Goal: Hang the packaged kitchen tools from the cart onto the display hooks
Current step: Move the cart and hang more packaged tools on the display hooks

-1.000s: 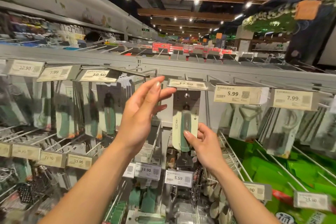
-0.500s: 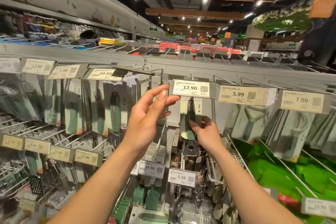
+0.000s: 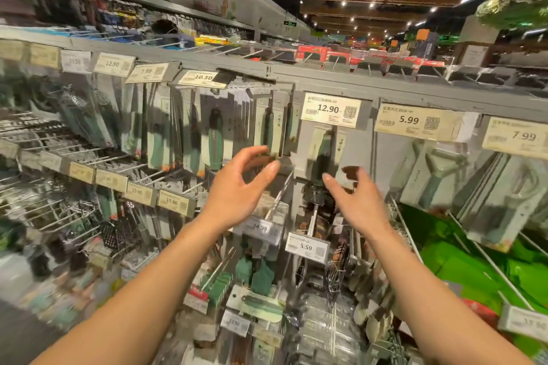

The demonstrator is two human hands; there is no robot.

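Hanging step for this item looks complete, release phase. The packaged tool (image 3: 321,154), green handle on a pale card, hangs under the 12.90 price tag (image 3: 330,109) on the top row; the hook itself is hidden behind that tag. Left hand (image 3: 237,190) is just below and left of the package, fingers spread and loosely bent, holding nothing. Right hand (image 3: 360,201) is just below and right of it, fingers relaxed and apart, also empty. Neither hand touches the card. Judgement: one item placed, amount remaining unknown — the cart is out of view. The next move likely calls for drawing both arms back clear of the wire hooks below without brushing the hanging cards, then turning to the cart for another package. Against half a second ago: the right hand then pinched the lower part of this package and now has let go and dropped lower; the left hand, then raised beside the tag, has also come down.
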